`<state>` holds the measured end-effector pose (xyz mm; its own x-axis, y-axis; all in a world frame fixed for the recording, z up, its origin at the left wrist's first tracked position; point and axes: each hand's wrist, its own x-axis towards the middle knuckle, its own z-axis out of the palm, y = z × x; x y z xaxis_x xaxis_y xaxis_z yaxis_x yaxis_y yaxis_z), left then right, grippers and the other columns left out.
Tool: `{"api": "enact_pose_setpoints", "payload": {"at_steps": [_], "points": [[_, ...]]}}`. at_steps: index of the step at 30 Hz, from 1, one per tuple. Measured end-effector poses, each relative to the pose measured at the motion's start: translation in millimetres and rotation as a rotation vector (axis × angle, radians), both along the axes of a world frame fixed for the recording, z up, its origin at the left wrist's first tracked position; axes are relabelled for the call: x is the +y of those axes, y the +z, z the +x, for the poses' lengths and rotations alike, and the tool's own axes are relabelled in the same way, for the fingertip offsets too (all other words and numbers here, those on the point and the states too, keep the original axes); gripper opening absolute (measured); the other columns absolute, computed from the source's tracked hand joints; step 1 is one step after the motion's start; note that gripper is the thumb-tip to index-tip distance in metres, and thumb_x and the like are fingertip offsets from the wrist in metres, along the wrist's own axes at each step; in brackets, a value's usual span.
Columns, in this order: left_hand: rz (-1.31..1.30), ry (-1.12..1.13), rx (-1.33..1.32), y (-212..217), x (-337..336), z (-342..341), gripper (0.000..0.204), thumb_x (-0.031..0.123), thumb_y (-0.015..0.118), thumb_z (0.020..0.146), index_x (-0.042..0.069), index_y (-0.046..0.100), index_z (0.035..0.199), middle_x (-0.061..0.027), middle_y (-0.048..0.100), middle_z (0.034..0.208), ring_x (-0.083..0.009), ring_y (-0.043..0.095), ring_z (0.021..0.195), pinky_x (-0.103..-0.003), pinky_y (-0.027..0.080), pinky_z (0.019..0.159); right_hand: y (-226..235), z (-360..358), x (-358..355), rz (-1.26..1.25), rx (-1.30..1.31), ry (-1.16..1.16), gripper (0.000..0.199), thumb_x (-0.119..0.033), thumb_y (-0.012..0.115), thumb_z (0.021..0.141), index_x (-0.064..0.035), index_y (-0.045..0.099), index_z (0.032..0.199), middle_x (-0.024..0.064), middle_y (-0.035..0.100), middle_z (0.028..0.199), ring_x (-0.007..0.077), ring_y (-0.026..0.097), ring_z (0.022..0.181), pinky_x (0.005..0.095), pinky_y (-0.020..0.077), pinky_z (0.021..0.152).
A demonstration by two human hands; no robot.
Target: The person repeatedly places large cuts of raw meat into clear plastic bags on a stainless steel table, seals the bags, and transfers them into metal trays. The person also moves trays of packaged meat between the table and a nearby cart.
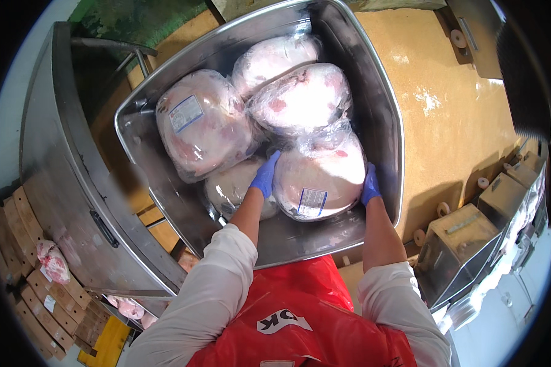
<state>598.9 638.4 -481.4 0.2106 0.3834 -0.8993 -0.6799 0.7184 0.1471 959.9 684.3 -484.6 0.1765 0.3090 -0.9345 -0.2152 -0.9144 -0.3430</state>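
Note:
A large, pale cut of meat in clear plastic wrap (326, 173), with a white and blue label, sits in the near right part of a metal tub (381, 73). In a blue glove, my left hand (266, 175) presses against its left side. My right hand (370, 185), also gloved, grips its right side by the tub's wall. The fingertips of both hands are partly hidden. Left of it lies another labelled wrapped cut (197, 137). Two more, a middle cut (300, 98) and a far cut (274, 64), lie behind. A lower cut (219, 186) shows beneath my left wrist.
A steel cabinet or table (82, 177) stands to the left of the tub. Stacked cardboard boxes (55, 306) and an unwrapped piece of meat (53, 262) are at the lower left. Wheeled metal carts (459, 241) stand at right on the yellowish floor (438, 92).

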Motion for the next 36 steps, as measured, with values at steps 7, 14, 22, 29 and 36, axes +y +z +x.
{"api": "enact_pose_setpoints", "payload": {"at_steps": [7,14,22,29,36], "points": [[-0.06,0.128,0.026,64.1,-36.5,-17.5,0.051,0.046,0.052,0.1,0.005,0.062,0.128,-0.0081,0.067,0.122,-0.0222,0.064,0.108,-0.037,0.05,0.098,57.4,-42.0,12.5,0.138,0.341,0.015,0.058,-0.052,0.046,0.099,-0.0068,0.059,0.134,0.0076,0.064,0.13,0.0217,0.058,0.117,0.035,0.0436,0.103],[0.155,0.396,0.142,162.9,-99.1,-47.8,0.041,0.038,0.05,0.101,0.006,0.064,0.121,-0.0078,0.068,0.116,-0.0205,0.064,0.105,-0.034,0.05,0.098,158.9,-104.0,4.0,0.309,0.362,0.267,0.059,-0.047,0.043,0.104,-0.0001,0.054,0.137,0.0066,0.06,0.133,0.0176,0.057,0.118,0.032,0.0427,0.104],[0.219,0.602,0.132,331.4,-164.9,-129.0,0.043,0.039,0.052,0.1,0.008,0.062,0.129,-0.0079,0.066,0.122,-0.0193,0.061,0.114,-0.035,0.046,0.103,343.6,-207.3,-20.3,0.565,0.215,0.663,0.054,-0.044,0.037,0.107,-0.0014,0.055,0.136,0.007,0.059,0.129,0.0187,0.055,0.116,0.0348,0.0433,0.102],[0.554,0.813,0.253,419.0,-273.5,-255.0,0.044,0.032,0.049,0.102,0.004,0.057,0.134,-0.0114,0.063,0.13,-0.0224,0.06,0.119,-0.037,0.044,0.109,475.7,-339.1,-106.9,1.102,0.163,0.894,0.042,-0.035,0.044,0.103,-0.0008,0.054,0.126,0.0095,0.056,0.123,0.0188,0.053,0.113,0.0347,0.0426,0.099],[0.651,1.043,0.419,466.9,-420.1,-392.8,0.04,0.032,0.052,0.102,0.004,0.06,0.13,-0.0105,0.065,0.126,-0.0226,0.061,0.115,-0.037,0.047,0.105,477.0,-506.6,-238.9,1.353,0.325,0.765,0.052,-0.041,0.048,0.096,0.0034,0.05,0.123,0.0124,0.052,0.118,0.0222,0.048,0.114,0.0377,0.0374,0.103]]}}
